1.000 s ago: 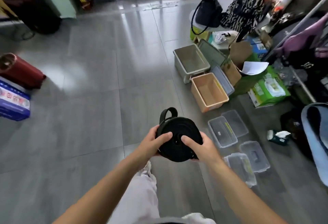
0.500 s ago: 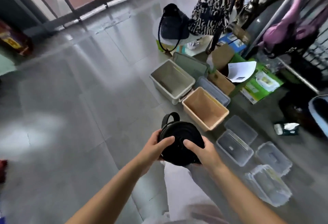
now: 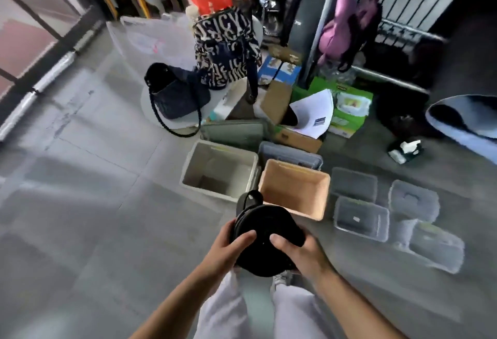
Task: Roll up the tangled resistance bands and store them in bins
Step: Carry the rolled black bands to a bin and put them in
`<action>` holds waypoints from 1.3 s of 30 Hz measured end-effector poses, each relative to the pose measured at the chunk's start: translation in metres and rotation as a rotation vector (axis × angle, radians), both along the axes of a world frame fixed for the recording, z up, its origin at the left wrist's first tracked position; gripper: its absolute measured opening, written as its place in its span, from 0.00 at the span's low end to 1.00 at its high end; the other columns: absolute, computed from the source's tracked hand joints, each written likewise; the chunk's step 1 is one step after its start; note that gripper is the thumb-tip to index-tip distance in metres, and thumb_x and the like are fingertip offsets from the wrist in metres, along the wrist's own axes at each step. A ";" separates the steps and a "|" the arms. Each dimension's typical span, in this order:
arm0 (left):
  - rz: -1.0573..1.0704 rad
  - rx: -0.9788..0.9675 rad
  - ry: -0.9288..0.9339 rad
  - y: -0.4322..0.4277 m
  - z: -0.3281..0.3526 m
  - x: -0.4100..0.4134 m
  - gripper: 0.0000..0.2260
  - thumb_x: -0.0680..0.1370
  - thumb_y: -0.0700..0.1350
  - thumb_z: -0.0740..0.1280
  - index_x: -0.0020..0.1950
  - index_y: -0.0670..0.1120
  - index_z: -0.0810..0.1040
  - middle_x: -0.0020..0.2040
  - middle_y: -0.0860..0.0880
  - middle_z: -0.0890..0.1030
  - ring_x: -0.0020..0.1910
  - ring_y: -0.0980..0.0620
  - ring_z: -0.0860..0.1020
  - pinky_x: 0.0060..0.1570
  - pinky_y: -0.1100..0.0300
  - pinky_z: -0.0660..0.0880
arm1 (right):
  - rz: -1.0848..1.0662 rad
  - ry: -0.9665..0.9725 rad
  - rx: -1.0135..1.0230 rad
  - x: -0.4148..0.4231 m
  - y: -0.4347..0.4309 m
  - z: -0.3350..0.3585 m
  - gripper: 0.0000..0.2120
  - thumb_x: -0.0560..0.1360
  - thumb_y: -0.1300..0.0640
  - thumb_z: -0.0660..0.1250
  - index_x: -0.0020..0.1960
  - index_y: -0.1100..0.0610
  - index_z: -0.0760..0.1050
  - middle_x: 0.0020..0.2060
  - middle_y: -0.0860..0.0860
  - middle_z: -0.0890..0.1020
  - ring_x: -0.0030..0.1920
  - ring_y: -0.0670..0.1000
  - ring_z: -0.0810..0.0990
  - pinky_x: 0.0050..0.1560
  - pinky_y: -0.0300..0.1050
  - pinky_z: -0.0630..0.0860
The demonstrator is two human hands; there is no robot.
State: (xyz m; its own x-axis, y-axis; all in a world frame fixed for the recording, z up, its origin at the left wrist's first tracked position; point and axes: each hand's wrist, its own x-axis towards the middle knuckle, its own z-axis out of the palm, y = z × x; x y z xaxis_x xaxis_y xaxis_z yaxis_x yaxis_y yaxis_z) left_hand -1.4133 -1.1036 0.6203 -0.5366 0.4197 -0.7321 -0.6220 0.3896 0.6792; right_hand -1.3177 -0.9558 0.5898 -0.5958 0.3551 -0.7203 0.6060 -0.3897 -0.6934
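Observation:
A black resistance band (image 3: 265, 233), rolled into a thick disc with a small loop sticking up at its top, is held in front of me above the floor. My left hand (image 3: 228, 248) grips its left side with the thumb on the face. My right hand (image 3: 298, 251) grips its right side, thumb likewise on the face. Just beyond the roll stand two open bins: a white bin (image 3: 219, 170) on the left and a peach bin (image 3: 295, 188) on the right. Both look bare inside.
Several clear plastic containers (image 3: 361, 217) lie on the floor right of the peach bin. Grey lids (image 3: 289, 154) lean behind the bins. Bags (image 3: 226, 48), cardboard boxes (image 3: 295, 137) and a clothes rack crowd the back. Grey tiled floor (image 3: 94, 204) spreads to the left.
The view has swung right and moved closer to the bins, which now sit directly beyond the roll. Both hands keep the same hold on the rolled band.

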 end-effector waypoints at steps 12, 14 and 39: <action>-0.432 -0.038 -0.137 0.082 -0.130 -0.098 0.28 0.63 0.52 0.71 0.61 0.49 0.71 0.53 0.49 0.81 0.45 0.58 0.82 0.38 0.60 0.78 | -0.415 -0.166 -0.042 -0.043 0.019 -0.107 0.17 0.58 0.43 0.73 0.44 0.47 0.75 0.41 0.47 0.82 0.44 0.47 0.82 0.47 0.54 0.81; -0.419 -0.059 -0.141 0.084 -0.163 -0.101 0.34 0.60 0.55 0.74 0.63 0.48 0.70 0.54 0.47 0.81 0.49 0.53 0.82 0.40 0.59 0.79 | -0.421 -0.167 -0.064 -0.047 0.024 -0.136 0.17 0.60 0.45 0.76 0.45 0.48 0.75 0.41 0.47 0.82 0.42 0.46 0.82 0.40 0.48 0.82; -0.084 -0.213 -0.283 0.231 -0.677 -0.158 0.16 0.75 0.49 0.66 0.60 0.44 0.75 0.58 0.42 0.78 0.57 0.43 0.76 0.62 0.51 0.72 | 0.126 -0.307 0.207 -0.148 0.205 -0.685 0.54 0.49 0.26 0.72 0.69 0.52 0.68 0.64 0.51 0.75 0.61 0.53 0.76 0.58 0.48 0.74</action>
